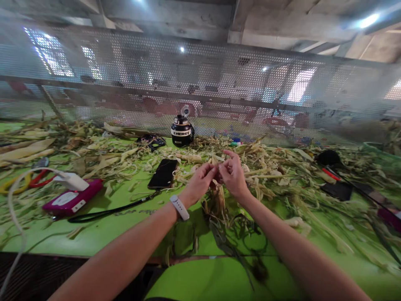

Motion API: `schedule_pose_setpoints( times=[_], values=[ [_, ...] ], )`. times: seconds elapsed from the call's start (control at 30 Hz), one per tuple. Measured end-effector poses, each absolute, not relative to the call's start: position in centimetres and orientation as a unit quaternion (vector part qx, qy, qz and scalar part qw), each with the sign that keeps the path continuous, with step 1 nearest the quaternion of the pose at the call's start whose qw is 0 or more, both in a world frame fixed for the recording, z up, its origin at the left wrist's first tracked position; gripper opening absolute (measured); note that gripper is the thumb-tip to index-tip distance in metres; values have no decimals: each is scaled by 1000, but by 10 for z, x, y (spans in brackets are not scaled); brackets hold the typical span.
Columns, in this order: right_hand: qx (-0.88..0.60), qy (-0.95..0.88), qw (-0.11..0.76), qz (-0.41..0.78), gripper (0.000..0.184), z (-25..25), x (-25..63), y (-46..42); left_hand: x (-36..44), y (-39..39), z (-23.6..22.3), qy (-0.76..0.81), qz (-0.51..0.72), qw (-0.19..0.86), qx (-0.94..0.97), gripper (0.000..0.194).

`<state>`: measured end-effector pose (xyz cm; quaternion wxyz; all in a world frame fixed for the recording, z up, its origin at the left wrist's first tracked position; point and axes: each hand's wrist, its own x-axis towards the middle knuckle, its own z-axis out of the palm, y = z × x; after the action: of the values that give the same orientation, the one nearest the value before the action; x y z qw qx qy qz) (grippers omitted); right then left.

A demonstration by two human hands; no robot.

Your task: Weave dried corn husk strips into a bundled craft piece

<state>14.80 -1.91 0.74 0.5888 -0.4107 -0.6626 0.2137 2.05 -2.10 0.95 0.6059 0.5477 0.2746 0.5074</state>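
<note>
My left hand (200, 182), with a pale watch band on the wrist, has its thumb and fingers pinched together. Close beside it, my right hand (233, 175) pinches too, its index finger lifted. Between them is a dry, straw-coloured corn husk piece (218, 202), whose lower part hangs under the fingers; the fingertips partly hide its upper end. Dark, curled dry leaves (221, 236) lie below the hands at the table's near edge. A black phone (163, 173) rests to the left of my left hand.
Dry husk scraps (282, 167) cover much of the green table (125, 234). A black jug marked ENERGY (181, 131) stands at the back, before a perforated metal screen (203, 88). At left are a magenta power bank (67, 202) with a white plug and scissors (40, 177).
</note>
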Motion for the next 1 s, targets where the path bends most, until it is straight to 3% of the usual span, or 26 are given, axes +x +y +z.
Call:
schedule_pose_setpoints(
  times=[0.2, 0.37, 0.63, 1.0],
  values=[
    [-439, -644, 598, 188, 27, 5, 148, -17, 21, -20, 7, 286, 504, 601, 550, 22],
    [-417, -653, 588, 230, 20, 6, 152, -14, 20, -14, 9, 277, 522, 681, 432, 21],
    [-399, -710, 555, 167, 18, 6, 162, -10, 15, -11, 15, 235, 496, 749, 371, 12],
    [-417, -650, 587, 242, 23, 4, 147, -18, 20, -19, 14, 245, 505, 687, 461, 17]
  ],
)
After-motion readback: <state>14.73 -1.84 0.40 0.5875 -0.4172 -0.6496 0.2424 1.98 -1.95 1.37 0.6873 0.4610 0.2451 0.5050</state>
